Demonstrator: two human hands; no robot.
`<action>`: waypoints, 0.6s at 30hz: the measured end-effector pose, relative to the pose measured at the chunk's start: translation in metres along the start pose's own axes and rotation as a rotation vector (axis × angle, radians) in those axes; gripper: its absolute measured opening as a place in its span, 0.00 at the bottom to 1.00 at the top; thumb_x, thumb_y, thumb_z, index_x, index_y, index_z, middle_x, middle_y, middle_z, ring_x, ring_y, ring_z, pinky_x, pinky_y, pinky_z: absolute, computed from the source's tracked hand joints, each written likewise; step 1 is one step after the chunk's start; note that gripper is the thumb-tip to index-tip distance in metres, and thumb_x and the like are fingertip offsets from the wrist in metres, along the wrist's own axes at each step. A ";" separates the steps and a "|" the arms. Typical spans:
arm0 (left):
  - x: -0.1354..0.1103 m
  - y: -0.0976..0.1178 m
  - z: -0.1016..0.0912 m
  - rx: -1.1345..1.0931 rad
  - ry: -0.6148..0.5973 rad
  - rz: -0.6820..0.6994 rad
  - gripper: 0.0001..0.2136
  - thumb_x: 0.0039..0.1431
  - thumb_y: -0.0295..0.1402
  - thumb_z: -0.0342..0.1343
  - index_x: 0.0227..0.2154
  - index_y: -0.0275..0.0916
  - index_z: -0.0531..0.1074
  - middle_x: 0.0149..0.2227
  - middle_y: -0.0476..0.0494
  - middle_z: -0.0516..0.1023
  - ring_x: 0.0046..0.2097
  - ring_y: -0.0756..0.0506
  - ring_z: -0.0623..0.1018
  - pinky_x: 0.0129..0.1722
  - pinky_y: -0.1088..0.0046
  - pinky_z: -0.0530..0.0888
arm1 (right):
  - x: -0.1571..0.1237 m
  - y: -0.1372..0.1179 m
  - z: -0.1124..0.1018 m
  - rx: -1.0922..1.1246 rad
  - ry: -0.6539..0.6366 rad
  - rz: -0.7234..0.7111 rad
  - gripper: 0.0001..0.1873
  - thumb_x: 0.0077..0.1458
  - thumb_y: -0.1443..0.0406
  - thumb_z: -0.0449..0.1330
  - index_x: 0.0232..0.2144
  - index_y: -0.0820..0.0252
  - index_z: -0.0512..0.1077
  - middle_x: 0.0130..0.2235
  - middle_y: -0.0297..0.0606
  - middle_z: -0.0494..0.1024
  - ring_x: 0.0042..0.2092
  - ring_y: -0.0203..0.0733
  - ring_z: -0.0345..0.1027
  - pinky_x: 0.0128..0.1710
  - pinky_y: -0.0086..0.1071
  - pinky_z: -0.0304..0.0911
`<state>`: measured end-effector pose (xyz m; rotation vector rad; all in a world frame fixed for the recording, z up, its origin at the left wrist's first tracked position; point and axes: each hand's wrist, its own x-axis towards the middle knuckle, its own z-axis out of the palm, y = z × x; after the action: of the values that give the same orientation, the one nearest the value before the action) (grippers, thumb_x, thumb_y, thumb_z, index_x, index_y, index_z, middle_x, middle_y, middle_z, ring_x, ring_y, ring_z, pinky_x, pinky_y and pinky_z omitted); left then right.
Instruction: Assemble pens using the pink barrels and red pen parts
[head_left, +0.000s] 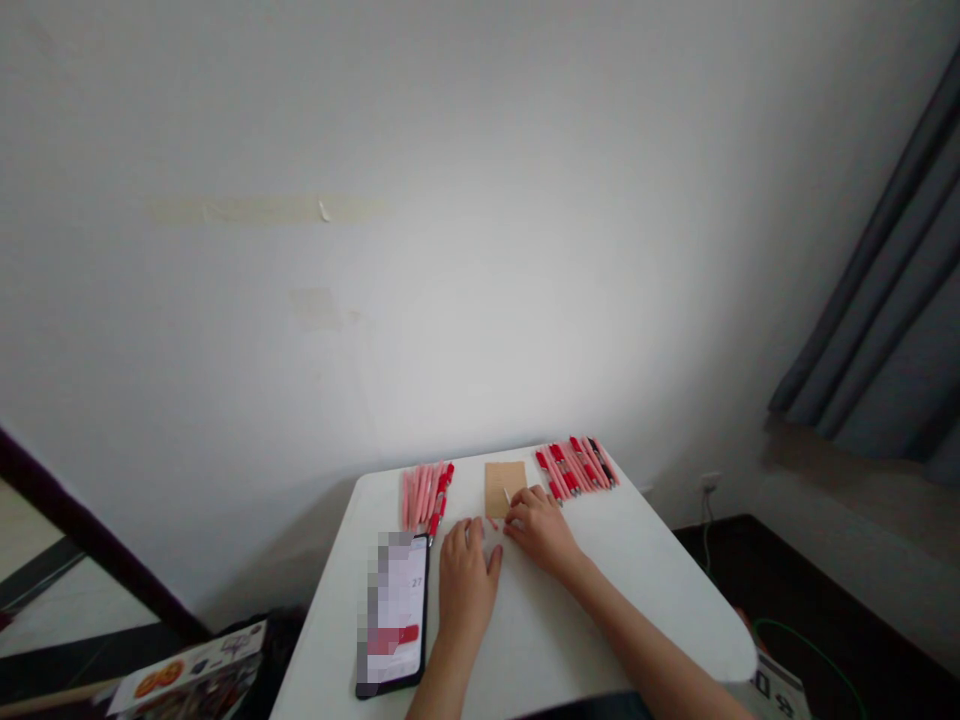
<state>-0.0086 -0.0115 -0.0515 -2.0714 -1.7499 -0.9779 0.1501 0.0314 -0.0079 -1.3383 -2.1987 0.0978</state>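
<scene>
My left hand [466,572] rests palm down on the white table [570,640], its fingers stretched out and thumb apart, holding nothing. My right hand [541,525] is bent with its fingers drawn together at the lower right corner of a brown cardboard square [501,480]. From those fingers a thin pale stick [507,494] pokes out over the cardboard; its kind is too small to tell. A small pinkish-red piece [492,523] lies between my hands, just below the cardboard.
Pink and red pens [424,497] lie in a row at the back left. Another row of red, pink and black pens [576,468] is at the back right. A phone [394,615] lies left of my left hand. The wall [480,300] stands behind the table.
</scene>
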 end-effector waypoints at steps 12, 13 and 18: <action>0.018 0.013 -0.018 0.019 -0.042 -0.019 0.09 0.55 0.30 0.52 0.39 0.39 0.68 0.40 0.43 0.71 0.45 0.42 0.70 0.47 0.58 0.70 | 0.002 0.015 -0.005 0.156 0.165 0.065 0.03 0.50 0.71 0.60 0.28 0.60 0.74 0.34 0.40 0.76 0.41 0.44 0.66 0.44 0.35 0.60; 0.020 0.014 -0.019 0.038 -0.034 -0.014 0.07 0.55 0.31 0.52 0.38 0.38 0.68 0.41 0.42 0.70 0.46 0.42 0.70 0.48 0.57 0.69 | 0.003 0.018 -0.005 0.181 0.178 0.077 0.03 0.50 0.71 0.60 0.28 0.60 0.73 0.33 0.40 0.76 0.40 0.43 0.66 0.43 0.35 0.61; 0.030 0.016 -0.021 0.099 -0.070 -0.030 0.04 0.53 0.30 0.54 0.32 0.39 0.70 0.43 0.42 0.70 0.47 0.41 0.68 0.49 0.57 0.68 | 0.003 0.029 -0.006 0.255 0.232 0.104 0.05 0.47 0.73 0.60 0.25 0.59 0.71 0.30 0.36 0.74 0.37 0.41 0.67 0.40 0.33 0.61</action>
<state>0.0012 -0.0044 -0.0137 -2.0465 -1.8295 -0.8189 0.1755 0.0470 -0.0119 -1.2522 -1.8557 0.2418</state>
